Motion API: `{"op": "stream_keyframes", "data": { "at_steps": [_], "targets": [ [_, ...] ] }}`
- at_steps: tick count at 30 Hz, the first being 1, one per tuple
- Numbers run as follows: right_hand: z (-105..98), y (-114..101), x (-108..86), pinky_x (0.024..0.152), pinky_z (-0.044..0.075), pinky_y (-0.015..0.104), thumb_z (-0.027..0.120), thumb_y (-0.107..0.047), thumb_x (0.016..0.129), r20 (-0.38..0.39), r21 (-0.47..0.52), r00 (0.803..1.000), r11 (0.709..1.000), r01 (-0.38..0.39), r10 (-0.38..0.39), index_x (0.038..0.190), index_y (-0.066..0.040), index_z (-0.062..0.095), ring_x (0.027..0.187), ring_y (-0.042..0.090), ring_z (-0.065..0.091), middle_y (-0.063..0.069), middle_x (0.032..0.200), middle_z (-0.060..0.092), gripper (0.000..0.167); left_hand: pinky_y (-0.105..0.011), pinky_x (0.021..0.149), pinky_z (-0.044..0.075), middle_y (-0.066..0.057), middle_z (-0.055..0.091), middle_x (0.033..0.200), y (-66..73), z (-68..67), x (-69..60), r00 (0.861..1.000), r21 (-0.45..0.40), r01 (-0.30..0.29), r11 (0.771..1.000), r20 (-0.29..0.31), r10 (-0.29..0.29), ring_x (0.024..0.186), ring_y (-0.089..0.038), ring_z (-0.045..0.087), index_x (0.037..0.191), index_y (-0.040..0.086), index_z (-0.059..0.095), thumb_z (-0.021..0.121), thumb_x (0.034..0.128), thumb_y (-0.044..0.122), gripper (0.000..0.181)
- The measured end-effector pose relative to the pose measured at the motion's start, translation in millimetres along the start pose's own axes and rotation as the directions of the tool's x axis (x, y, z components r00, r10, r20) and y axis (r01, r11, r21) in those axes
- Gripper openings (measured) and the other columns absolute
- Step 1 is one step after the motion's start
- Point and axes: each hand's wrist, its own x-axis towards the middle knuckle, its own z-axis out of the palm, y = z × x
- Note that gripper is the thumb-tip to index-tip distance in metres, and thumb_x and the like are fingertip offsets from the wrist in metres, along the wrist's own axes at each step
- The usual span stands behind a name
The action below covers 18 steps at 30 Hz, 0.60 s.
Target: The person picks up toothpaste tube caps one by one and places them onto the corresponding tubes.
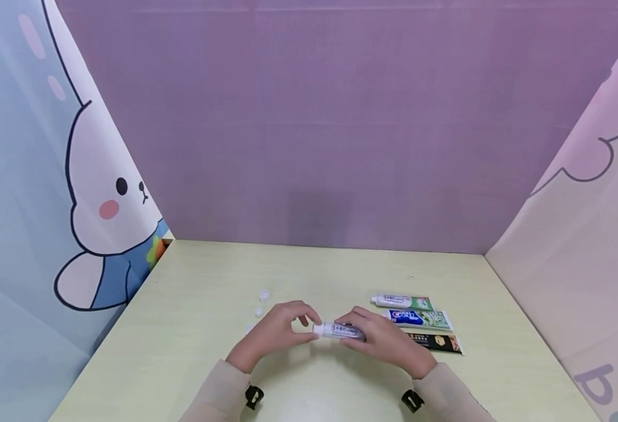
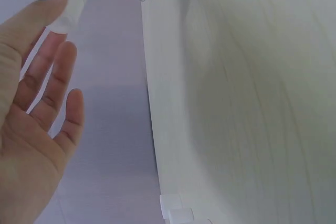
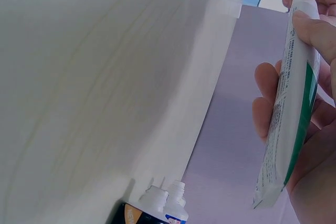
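Note:
A white toothpaste tube with a green stripe [image 3: 291, 108] is held above the table between both hands. My right hand [image 1: 385, 340] grips the tube's body, thumb on one side and fingers behind. At the tube's left end, my left hand [image 1: 277, 328] pinches the white cap [image 2: 69, 11] between thumb and index finger; the other fingers are spread loosely. Whether the cap's thread is loose is hidden. To the right lie a white-and-green toothpaste tube [image 1: 401, 302], a blue-and-green one [image 1: 420, 319] and a black one [image 1: 438, 343], partly covered by the right hand.
Small white caps [image 1: 264, 295] lie left of the left hand, one partly hidden behind it. Bare nozzles [image 3: 177, 190] show on tubes in the right wrist view. A purple cloth [image 1: 319, 146] hangs behind the pale wooden table [image 1: 209, 275], with printed cloths on both sides.

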Motion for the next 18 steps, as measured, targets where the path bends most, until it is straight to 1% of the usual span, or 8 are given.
{"op": "stream_keyframes", "data": {
  "at_steps": [3, 6, 9, 11, 13, 14, 16, 18],
  "targets": [
    [0.2, 0.7, 0.2, 0.07, 0.052, 0.02, 0.067, -0.041, 0.097, 0.002, 0.008, 1.0, 1.0, 0.001, -0.001, 0.121, -0.019, 0.067, 0.083, 0.0, 0.055, -0.011, 0.109, 0.061, 0.033, -0.035, 0.08, 0.056, 0.012, 0.066, 0.101, -0.4, 0.6, 1.6, 1.0, 0.006, -0.018, 1.0, -0.004, 0.018, 0.089, -0.013, 0.063, 0.104, 0.019, 0.071, 0.086, 0.0812, 0.013, 0.028],
    [1.5, 1.1, -0.5, 0.07, 0.052, 0.02, 0.067, -0.04, 0.097, 0.0, 0.01, 1.0, 1.0, 0.004, -0.004, 0.121, -0.019, 0.067, 0.083, 0.0, 0.055, -0.011, 0.109, 0.061, 0.032, -0.037, 0.083, 0.055, 0.01, 0.067, 0.105, -0.9, 1.9, 1.3, 1.0, 0.018, -0.012, 1.0, 0.0, 0.012, 0.092, -0.018, 0.064, 0.108, 0.018, 0.07, 0.086, 0.0807, 0.013, 0.032],
    [2.1, 1.3, -0.5, 0.071, 0.052, 0.021, 0.067, -0.04, 0.097, -0.009, 0.003, 1.0, 1.0, 0.011, -0.011, 0.121, -0.019, 0.067, 0.085, 0.0, 0.055, -0.01, 0.109, 0.062, 0.032, -0.041, 0.087, 0.054, 0.001, 0.067, 0.113, -1.1, 2.2, -0.1, 1.0, 0.015, 0.015, 1.0, 0.015, -0.015, 0.099, -0.025, 0.063, 0.117, 0.016, 0.067, 0.086, 0.0814, 0.016, 0.04],
    [2.1, 1.0, -0.3, 0.072, 0.053, 0.022, 0.067, -0.04, 0.097, -0.008, 0.005, 1.0, 1.0, 0.01, -0.01, 0.121, -0.019, 0.067, 0.086, 0.001, 0.055, -0.01, 0.109, 0.061, 0.032, -0.041, 0.088, 0.053, -0.002, 0.066, 0.119, -0.2, 1.9, -0.9, 0.998, 0.02, 0.053, 0.998, 0.03, -0.054, 0.102, -0.027, 0.062, 0.123, 0.018, 0.065, 0.084, 0.0843, 0.023, 0.044],
    [2.1, 0.6, 0.1, 0.073, 0.053, 0.022, 0.067, -0.04, 0.097, -0.004, 0.01, 1.0, 1.0, 0.009, -0.009, 0.121, -0.019, 0.067, 0.087, 0.001, 0.056, -0.01, 0.11, 0.061, 0.032, -0.04, 0.087, 0.053, -0.001, 0.066, 0.118, 0.2, 1.8, -1.6, 0.994, 0.031, 0.095, 0.995, 0.043, -0.096, 0.102, -0.023, 0.063, 0.125, 0.02, 0.063, 0.077, 0.0902, 0.034, 0.04],
    [2.0, 0.4, 0.3, 0.074, 0.053, 0.022, 0.067, -0.04, 0.097, -0.002, 0.011, 1.0, 1.0, 0.009, -0.009, 0.122, -0.019, 0.067, 0.087, 0.001, 0.056, -0.01, 0.11, 0.062, 0.032, -0.038, 0.085, 0.053, 0.001, 0.068, 0.114, 0.2, 2.0, -1.8, 0.992, 0.04, 0.115, 0.993, 0.046, -0.116, 0.099, -0.02, 0.064, 0.125, 0.022, 0.064, 0.072, 0.0936, 0.038, 0.036],
    [1.8, -0.2, 0.8, 0.074, 0.053, 0.021, 0.068, -0.039, 0.097, 0.0, 0.013, 1.0, 1.0, 0.009, -0.009, 0.122, -0.018, 0.067, 0.088, 0.001, 0.056, -0.01, 0.11, 0.062, 0.033, -0.032, 0.077, 0.053, 0.005, 0.069, 0.105, 0.2, 2.2, -1.8, 0.987, 0.064, 0.148, 0.987, 0.052, -0.151, 0.089, -0.012, 0.063, 0.121, 0.026, 0.065, 0.06, 0.1, 0.045, 0.029],
    [1.6, -0.7, 1.5, 0.075, 0.053, 0.021, 0.068, -0.039, 0.096, -0.003, 0.01, 1.0, 1.0, 0.009, -0.009, 0.122, -0.017, 0.067, 0.088, 0.001, 0.057, -0.01, 0.11, 0.062, 0.033, -0.027, 0.069, 0.05, 0.007, 0.069, 0.095, -0.7, 2.5, -1.8, 0.984, 0.076, 0.164, 0.983, 0.054, -0.169, 0.078, -0.007, 0.059, 0.117, 0.027, 0.066, 0.05, 0.1044, 0.046, 0.028]
  ]
}}
